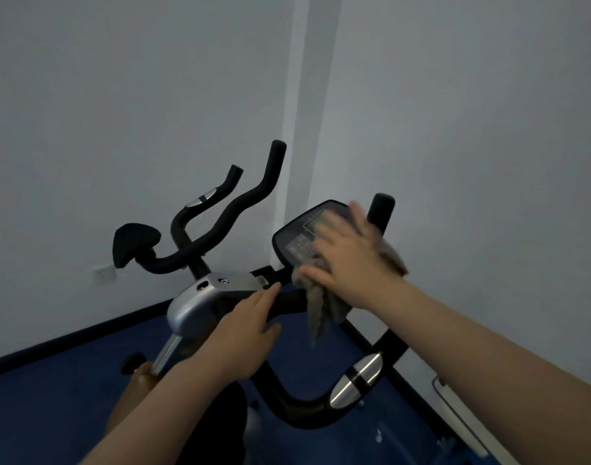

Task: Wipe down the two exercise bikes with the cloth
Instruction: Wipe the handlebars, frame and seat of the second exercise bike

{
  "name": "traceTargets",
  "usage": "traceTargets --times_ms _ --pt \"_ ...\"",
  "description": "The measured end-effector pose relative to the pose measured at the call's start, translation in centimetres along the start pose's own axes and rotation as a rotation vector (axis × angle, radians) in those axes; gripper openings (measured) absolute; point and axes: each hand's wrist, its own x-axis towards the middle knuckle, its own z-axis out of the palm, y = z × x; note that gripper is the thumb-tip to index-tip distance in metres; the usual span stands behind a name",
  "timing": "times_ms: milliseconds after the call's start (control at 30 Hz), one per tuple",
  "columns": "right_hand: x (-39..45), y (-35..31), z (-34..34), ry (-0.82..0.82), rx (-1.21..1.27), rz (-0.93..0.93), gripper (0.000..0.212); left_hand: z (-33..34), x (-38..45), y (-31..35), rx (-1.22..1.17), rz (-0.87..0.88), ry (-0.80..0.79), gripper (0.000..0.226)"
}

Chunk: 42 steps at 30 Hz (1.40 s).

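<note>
Grey and crumpled, the cloth (317, 303) lies pressed against the near bike's console (300, 236) under the right hand (347, 256), whose fingers spread flat and blurred over it. The left hand (243, 330) rests on the black handlebar (287, 391) beside the silver housing (200, 300), fingers relaxed. A second bike (220, 226) stands behind by the wall (119, 95).

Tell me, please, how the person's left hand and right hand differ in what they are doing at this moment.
The right hand presses the grey cloth flat against the bike's console; the left hand holds no cloth and rests on the black handlebar. The right hand is motion-blurred, the left sharp. The right sits higher. Both touch the nearer bike.
</note>
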Motion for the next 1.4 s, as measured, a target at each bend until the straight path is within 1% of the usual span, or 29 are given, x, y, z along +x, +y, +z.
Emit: traceTargets --times_ms 33,67,100,133,167,200,267,333,400,467,500,567,600,667,700,733,800,833,867,900,967,1000,1033,1100,1167,1233,1300,1333,1400 --pt "-0.6 0.3 -0.1 0.033 -0.097 0.084 0.081 0.1 -0.4 -0.4 -0.018 0.004 0.027 0.064" --pt "-1.2 0.0 0.2 0.022 -0.14 0.163 0.087 0.3 -0.7 -0.7 -0.049 0.012 0.059 0.063" --pt "-1.6 -0.9 0.6 -0.012 -0.103 0.247 0.087 0.5 -0.8 -0.9 -0.074 0.016 0.086 0.06" --pt "-1.7 -2.4 1.0 -0.036 -0.013 0.322 0.08 0.7 -0.8 -0.9 -0.093 0.013 0.109 0.057" --pt "-1.5 -3.9 1.5 -0.015 0.076 0.364 0.071 0.9 -0.7 -1.0 -0.123 -0.002 0.138 0.053" --pt "-1.2 -5.2 2.0 0.014 0.161 0.368 0.062 1.0 -0.7 -1.0 -0.165 -0.019 0.176 0.05" --pt "-0.7 -5.7 2.3 0.029 0.269 0.258 0.051 0.8 -0.6 -1.1 -0.261 -0.068 0.257 0.043" --pt "-0.3 -4.1 2.1 -0.04 0.32 0.169 0.048 0.3 -0.5 -1.7 -0.375 -0.123 0.31 0.036" --pt "-0.2 -3.3 1.8 -0.05 0.245 0.243 0.051 -0.1 -0.3 -1.8 -0.431 -0.149 0.303 0.029" --pt "-0.6 -5.7 2.2 0.027 0.182 0.334 0.054 -0.1 -0.3 -1.4 -0.445 -0.132 0.259 0.032" --pt "-0.7 -7.4 2.4 0.056 0.233 0.346 0.053 0.0 -0.3 -1.2 -0.478 -0.123 0.22 0.036" --pt "-0.5 -9.1 2.2 0.04 0.405 0.319 0.049 -0.4 -0.1 -0.9 -0.622 -0.119 0.15 0.039" --pt "-0.5 -8.7 1.4 -0.008 0.566 0.321 0.048 -0.6 0.0 -1.0 -0.688 -0.111 0.133 0.037" --pt "-0.7 -7.1 -1.0 -0.123 1.032 0.321 0.05 -1.0 0.2 -1.0 -0.725 -0.061 0.129 0.028" --pt "-1.0 -6.5 -1.8 -0.163 1.161 0.293 0.053 -1.0 0.4 -0.8 -0.722 -0.037 0.144 0.023" --pt "-1.3 -6.2 -2.4 -0.196 1.143 0.226 0.056 -1.1 0.5 -0.4 -0.713 -0.021 0.166 0.017" --pt "-1.8 -6.0 -3.0 -0.27 0.826 0.112 0.062 -1.4 0.8 0.2 -0.706 -0.005 0.201 0.012" --pt "-1.8 -5.6 -3.3 -0.273 0.682 0.101 0.066 -1.8 1.0 0.4 -0.729 -0.02 0.214 0.011" --pt "-1.8 -5.0 -3.9 -0.268 0.61 0.114 0.07 -2.3 1.1 0.3 -0.774 -0.048 0.233 0.013" --pt "-1.6 -4.3 -4.4 -0.258 0.583 0.125 0.068 -2.9 1.2 0.1 -0.809 -0.078 0.258 0.016" --pt "-1.3 -3.1 -5.1 -0.255 0.532 0.081 0.049 -4.1 1.4 -0.2 -0.826 -0.098 0.274 0.02" --pt "-1.2 -2.9 -5.3 -0.265 0.525 0.052 0.041 -4.6 1.4 -0.3 -0.821 -0.098 0.261 0.021" --pt "-1.2 -2.7 -5.5 -0.274 0.576 0.054 0.039 -5.0 1.3 -0.4 -0.817 -0.099 0.251 0.022" --pt "-1.1 -2.2 -5.8 -0.239 0.8 0.154 0.038 -5.7 1.1 -0.7 -0.802 -0.103 0.259 0.022" --pt "-1.0 -1.7 -6.0 -0.128 0.988 0.307 0.031 -6.2 0.7 -1.1 -0.78 -0.119 0.273 0.021" --pt "-0.8 -1.3 -5.4 -0.002 1.114 0.505 0.024 -6.4 0.3 -0.8 -0.822 -0.129 0.243 0.021" --pt "-0.7 -2.0 -4.6 0.075 1.199 0.648 0.019 -6.1 0.1 0.1 -0.832 -0.114 0.177 0.02" --pt "-0.6 -2.6 -4.3 0.083 1.28 0.677 0.017 -5.9 0.1 0.7 -0.836 -0.108 0.143 0.017" --pt "-0.3 -3.7 -4.5 0.087 1.463 0.641 0.012 -5.3 0.5 1.8 -0.889 -0.119 0.054 0.011"
